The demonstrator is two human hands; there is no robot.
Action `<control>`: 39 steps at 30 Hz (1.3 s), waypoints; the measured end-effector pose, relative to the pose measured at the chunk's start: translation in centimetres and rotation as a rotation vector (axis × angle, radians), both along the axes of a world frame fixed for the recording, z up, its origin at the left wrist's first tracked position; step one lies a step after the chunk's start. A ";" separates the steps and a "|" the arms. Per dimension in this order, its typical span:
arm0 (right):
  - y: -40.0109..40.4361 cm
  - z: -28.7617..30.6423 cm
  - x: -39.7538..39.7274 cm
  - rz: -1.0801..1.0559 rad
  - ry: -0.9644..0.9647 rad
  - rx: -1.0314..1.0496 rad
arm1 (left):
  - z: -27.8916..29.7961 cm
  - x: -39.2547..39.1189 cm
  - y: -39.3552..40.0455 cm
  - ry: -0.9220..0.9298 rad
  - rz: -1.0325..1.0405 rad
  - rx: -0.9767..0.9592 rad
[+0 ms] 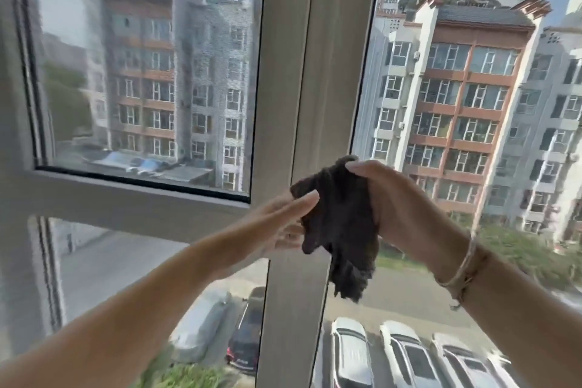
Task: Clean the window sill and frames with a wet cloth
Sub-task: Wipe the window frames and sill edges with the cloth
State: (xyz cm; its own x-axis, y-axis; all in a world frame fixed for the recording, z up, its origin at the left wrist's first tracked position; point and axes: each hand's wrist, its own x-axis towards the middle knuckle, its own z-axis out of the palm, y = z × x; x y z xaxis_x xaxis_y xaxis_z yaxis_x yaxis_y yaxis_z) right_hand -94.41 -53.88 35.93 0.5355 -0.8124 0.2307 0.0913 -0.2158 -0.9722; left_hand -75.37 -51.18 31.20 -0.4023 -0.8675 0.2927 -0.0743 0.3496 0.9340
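Both hands (pixel 283 224) on cloth (pixel 340 230) before frame (pixel 302 72)

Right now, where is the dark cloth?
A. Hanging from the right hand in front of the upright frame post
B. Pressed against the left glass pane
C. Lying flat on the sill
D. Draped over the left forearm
A: the right hand grips the dark cloth, which dangles in front of the upright frame post; the left hand touches its edge with straight fingers.
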 end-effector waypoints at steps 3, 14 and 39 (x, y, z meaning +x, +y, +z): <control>0.1 -0.3 6.7 0.044 0.025 -0.038 | -0.2 5.1 2.6 0.068 0.134 0.088; 4.3 -2.8 31.7 0.318 0.089 -0.009 | -0.9 25.7 15.3 0.338 0.813 0.020; 7.4 -9.9 73.5 1.109 -0.019 0.454 | -3.6 58.9 21.1 0.725 1.364 -0.011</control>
State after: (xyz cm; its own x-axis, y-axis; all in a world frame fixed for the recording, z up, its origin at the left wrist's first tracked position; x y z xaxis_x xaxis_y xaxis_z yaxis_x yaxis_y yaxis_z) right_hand -20.92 -46.50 26.07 0.9951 0.0801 0.0575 0.0257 0.3522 -0.9356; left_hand -16.43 -30.09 27.55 0.8937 -0.4420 0.0775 0.1203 0.4024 0.9075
